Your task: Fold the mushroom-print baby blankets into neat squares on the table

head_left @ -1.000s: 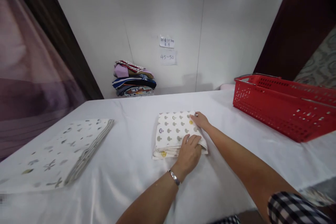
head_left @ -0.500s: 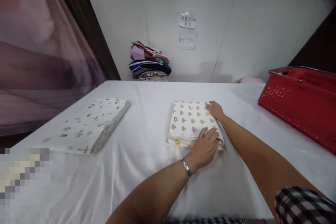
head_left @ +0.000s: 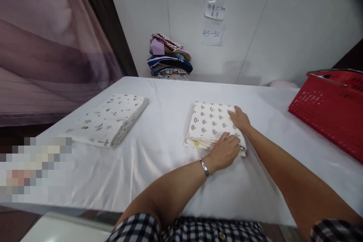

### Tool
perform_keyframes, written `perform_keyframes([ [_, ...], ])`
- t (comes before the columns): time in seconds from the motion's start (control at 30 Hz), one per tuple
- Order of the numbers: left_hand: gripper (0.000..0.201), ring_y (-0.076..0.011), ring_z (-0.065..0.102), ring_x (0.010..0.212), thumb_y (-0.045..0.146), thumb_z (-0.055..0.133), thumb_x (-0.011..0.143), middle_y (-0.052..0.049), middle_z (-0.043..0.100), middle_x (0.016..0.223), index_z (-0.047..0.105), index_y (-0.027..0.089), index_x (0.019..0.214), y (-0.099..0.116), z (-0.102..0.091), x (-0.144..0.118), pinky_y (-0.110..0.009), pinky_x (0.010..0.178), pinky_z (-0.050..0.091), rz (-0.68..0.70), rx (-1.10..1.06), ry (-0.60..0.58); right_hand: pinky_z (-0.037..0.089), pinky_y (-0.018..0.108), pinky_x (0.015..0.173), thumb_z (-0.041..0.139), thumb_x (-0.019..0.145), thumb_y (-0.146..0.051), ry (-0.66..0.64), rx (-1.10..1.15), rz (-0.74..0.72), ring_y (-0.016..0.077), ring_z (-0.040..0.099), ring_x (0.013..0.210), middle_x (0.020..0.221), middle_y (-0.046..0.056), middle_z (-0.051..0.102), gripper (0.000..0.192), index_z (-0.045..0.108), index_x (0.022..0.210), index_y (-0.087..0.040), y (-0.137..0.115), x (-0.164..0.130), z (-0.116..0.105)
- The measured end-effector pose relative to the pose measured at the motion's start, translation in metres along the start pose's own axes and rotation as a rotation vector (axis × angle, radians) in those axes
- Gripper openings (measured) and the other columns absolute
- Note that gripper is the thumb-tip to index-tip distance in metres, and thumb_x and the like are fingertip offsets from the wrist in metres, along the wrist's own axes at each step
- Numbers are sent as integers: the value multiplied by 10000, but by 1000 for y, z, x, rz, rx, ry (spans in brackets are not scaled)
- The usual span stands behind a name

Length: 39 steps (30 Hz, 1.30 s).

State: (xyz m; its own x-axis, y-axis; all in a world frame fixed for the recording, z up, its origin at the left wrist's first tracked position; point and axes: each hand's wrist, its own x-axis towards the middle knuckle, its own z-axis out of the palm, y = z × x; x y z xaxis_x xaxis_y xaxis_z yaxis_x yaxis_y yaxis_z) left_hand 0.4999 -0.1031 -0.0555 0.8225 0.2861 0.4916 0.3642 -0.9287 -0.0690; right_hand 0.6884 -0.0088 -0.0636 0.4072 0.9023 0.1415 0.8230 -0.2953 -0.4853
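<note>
A folded cream cloth with a mushroom print (head_left: 207, 124) lies in the middle of the white-covered table (head_left: 159, 159). My left hand (head_left: 225, 151), a silver bracelet on its wrist, rests palm-down on the cloth's near right corner. My right hand (head_left: 240, 118) lies flat on the far right edge of the same cloth. Both hands press on the cloth; neither lifts it.
A second folded white cloth with a small dark print (head_left: 112, 119) lies at the left. A red plastic basket (head_left: 329, 109) stands at the right. A stack of folded colourful clothes (head_left: 169, 57) sits at the back against the wall, below two paper notes (head_left: 214, 22).
My head has turned left and down, so everything shifted right in view. Both hands stay on the mushroom-print cloth in about the same places.
</note>
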Motion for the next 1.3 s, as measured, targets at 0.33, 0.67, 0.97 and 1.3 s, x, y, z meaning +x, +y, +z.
perform_keyframes([
  [0.33,212,-200,485,1105,104,401,888,-66,544,1233,607,149,873,-1,2,-6,-405,1017,329,-75,-5,58,455,377,850,479,838,-411,104,211,-157,248,578,1003,1161,122,608,447,554,1208,-170,4,-33,-34],
  [0.67,203,-210,506,1111,163,421,900,-65,579,1220,624,165,883,-6,3,-4,-426,1002,341,-118,-88,123,485,309,692,545,810,-262,194,477,-423,198,568,934,1048,63,597,208,636,994,-227,30,-161,-39],
  [0.97,159,-195,518,1095,164,460,883,-58,597,1198,617,190,873,-8,2,-5,-424,1004,347,-96,-90,172,469,267,579,456,893,-234,213,442,-533,147,548,745,977,66,558,225,610,1057,-217,32,-158,-31],
  [1.3,144,-215,511,1094,170,505,861,-66,598,1188,646,197,871,-11,-1,-5,-414,951,393,-67,-147,191,477,299,707,440,910,-208,204,437,-553,171,563,823,930,61,572,214,608,1041,-214,30,-160,-35],
])
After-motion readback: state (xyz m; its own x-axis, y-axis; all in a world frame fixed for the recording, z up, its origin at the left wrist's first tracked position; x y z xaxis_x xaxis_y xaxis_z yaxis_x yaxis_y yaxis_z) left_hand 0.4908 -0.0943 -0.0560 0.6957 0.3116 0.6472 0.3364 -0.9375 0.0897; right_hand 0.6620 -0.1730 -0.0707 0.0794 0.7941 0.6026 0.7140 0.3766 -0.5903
